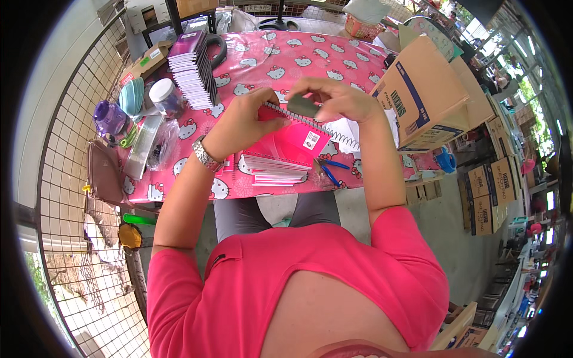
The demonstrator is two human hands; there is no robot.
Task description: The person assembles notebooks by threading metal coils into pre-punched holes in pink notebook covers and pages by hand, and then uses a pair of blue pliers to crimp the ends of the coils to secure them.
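A pink notebook (pixel 310 139) is tilted up over the near part of the table. My left hand (pixel 248 119) grips its left end, thumb across the cover. Along its top edge runs a dark spiral coil (pixel 345 139), whose loose end sticks out past the notebook's right side. My right hand (pixel 346 102) pinches a dark green flat piece (pixel 304 106) against the coil; its exact kind is unclear. Just below lies a stack of pink notebooks (pixel 277 170). Beside that stack rest blue-handled pliers (pixel 329 170).
A tall stack of spiral notebooks (pixel 194 71) stands at the back left. Near it are a white-lidded jar (pixel 165 97), a purple bottle (pixel 111 119) and a clear tray (pixel 143 146). A large cardboard box (pixel 418 89) occupies the right side of the pink patterned tablecloth (pixel 262 51).
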